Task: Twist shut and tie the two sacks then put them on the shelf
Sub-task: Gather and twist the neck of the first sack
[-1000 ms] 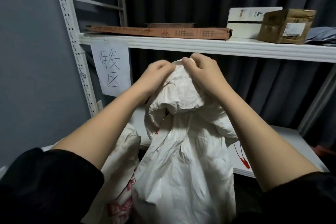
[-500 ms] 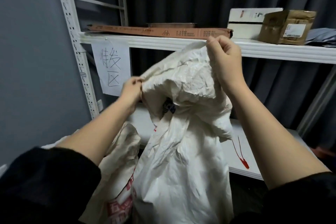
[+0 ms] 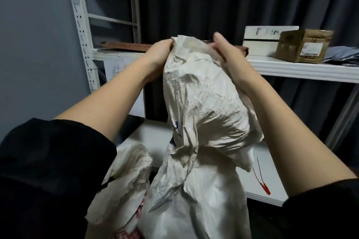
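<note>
A tall white woven sack (image 3: 198, 170) stands in front of me, its crumpled top pulled up to shelf height. My left hand (image 3: 158, 54) grips the left side of the sack's mouth. My right hand (image 3: 226, 54) holds the right side, fingers partly spread along the fabric. A second white sack (image 3: 124, 184) with red print slumps at the lower left, its mouth loose and untouched. Red ties (image 3: 262, 178) lie on the lower white shelf (image 3: 272, 186) to the right of the sack.
The upper white shelf (image 3: 303, 69) carries a flat brown carton (image 3: 126, 46), a white box (image 3: 261, 41), a brown cardboard box (image 3: 304, 45) and a grey bag. A paper sign (image 3: 116, 70) hangs under its left end. A perforated upright (image 3: 81, 25) stands left; dark curtains hang behind.
Both hands have risen and come together at the sack's top: the left moved up from the lower left, the right shifted slightly left. The sack's mouth is bunched higher and narrower.
</note>
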Motion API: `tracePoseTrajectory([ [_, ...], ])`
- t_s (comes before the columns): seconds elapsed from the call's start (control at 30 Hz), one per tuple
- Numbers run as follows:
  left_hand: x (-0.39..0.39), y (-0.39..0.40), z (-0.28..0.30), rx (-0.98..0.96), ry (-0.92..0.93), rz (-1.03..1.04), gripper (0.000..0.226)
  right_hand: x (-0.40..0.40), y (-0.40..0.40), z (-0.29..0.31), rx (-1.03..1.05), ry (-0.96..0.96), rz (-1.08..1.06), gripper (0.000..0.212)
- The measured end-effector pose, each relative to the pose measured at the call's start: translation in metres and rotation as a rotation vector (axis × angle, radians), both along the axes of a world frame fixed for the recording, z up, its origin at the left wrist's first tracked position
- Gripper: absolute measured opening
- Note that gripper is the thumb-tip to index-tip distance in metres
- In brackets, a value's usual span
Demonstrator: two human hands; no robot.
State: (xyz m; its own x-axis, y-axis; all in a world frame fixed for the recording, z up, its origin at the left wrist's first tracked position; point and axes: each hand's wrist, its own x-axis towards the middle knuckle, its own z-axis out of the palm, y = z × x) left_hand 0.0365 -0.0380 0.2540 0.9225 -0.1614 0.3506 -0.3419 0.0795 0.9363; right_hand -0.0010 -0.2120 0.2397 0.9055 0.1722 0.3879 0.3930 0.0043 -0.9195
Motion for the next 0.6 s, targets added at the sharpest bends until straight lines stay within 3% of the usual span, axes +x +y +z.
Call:
tracePoseTrajectory([
  [0.1, -0.006, -0.004, 0.012, 0.302, -0.238, 0.008, 0.016, 0.008, 0.011, 0.008, -0.350, -0.174, 0.006, 0.058],
  [0.2, -0.016, -0.001, 0.021, 0.422, -0.395, 0.021, 0.028, 0.010, 0.017, 0.005, -0.495, -0.134, 0.099, 0.059],
  [0.33, -0.021, 0.003, 0.003, 0.265, -0.330, 0.121, 0.019, 0.013, 0.018, -0.013, -0.356, -0.200, 0.045, 0.011],
  [0.37, -0.019, 0.003, -0.011, 0.160, -0.271, 0.168, 0.018, 0.016, 0.019, -0.017, -0.289, -0.204, -0.002, 0.009],
  [0.47, -0.027, 0.001, -0.068, -0.086, -0.127, 0.161, 0.048, 0.030, 0.014, -0.025, -0.179, -0.236, -0.210, 0.012],
  [0.6, -0.051, -0.003, -0.142, 0.338, -0.277, 0.162, 0.092, 0.040, 0.010, -0.022, -0.130, -0.272, -0.403, 0.013],
])
